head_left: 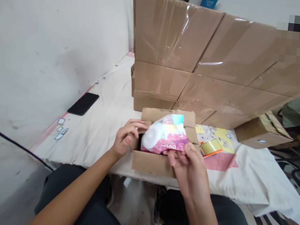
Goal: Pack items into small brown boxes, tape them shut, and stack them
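Item 1: pink packet (165,134), long axis left-right, white end pointing left, resting in the open carton (151,163). Your right hand (190,169) pinches its near right edge. Your left hand (125,138) curls closed on the carton's left flap.

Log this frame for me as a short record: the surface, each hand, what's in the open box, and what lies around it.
surface: white cloth
left hand: grips the left flap of the open carton
right hand: holds the near edge of the pink packet
packet: partly inside the carton, sticking out
behind: stacked taped boxes
far left: black phone
right: small closed box
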`<state>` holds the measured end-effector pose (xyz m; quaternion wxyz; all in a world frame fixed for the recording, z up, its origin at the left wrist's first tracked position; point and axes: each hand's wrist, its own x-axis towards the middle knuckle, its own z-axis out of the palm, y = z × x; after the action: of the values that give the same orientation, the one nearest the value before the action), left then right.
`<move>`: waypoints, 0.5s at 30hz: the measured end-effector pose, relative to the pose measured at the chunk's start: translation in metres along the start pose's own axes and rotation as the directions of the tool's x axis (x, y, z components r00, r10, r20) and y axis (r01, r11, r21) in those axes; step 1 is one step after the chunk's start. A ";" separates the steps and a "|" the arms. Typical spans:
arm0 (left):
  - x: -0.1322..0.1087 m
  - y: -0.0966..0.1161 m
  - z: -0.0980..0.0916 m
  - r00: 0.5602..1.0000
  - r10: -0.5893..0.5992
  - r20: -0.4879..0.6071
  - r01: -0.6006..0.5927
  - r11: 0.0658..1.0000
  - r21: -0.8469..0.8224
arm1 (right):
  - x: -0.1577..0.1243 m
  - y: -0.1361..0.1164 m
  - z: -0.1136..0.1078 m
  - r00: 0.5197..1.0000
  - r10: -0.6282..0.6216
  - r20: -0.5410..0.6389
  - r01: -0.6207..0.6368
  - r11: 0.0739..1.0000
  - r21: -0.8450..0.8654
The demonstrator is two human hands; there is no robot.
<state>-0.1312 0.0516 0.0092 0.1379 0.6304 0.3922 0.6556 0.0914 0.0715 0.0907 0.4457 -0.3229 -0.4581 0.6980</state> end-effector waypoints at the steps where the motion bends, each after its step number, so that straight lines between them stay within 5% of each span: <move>1: -0.001 0.000 0.000 1.000 0.005 -0.018 -0.005 1.000 0.012 | 0.002 0.001 -0.002 0.995 0.066 0.068 -0.056 0.988 -0.143; 3: -0.001 0.001 -0.001 1.000 0.018 0.005 -0.018 0.998 0.053 | 0.003 -0.001 -0.006 0.974 0.173 0.148 -0.073 0.852 -0.518; 5: -0.002 0.002 -0.002 0.999 0.019 0.045 -0.023 0.997 0.079 | 0.002 -0.005 -0.008 0.978 0.163 0.130 0.009 0.592 -0.806; 8: -0.003 0.004 -0.003 0.999 0.005 0.043 -0.009 0.996 0.086 | 0.000 -0.011 -0.009 0.996 0.036 0.079 0.067 0.262 -0.963; 15: -0.006 0.005 -0.005 0.998 -0.042 0.041 0.037 0.994 0.102 | 0.009 -0.018 -0.039 0.978 -0.202 -0.046 -0.041 0.027 -0.999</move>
<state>-0.1333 0.0427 0.0088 0.1270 0.6427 0.4344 0.6182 0.1275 0.0974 0.0923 0.1719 -0.5746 -0.7904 0.1246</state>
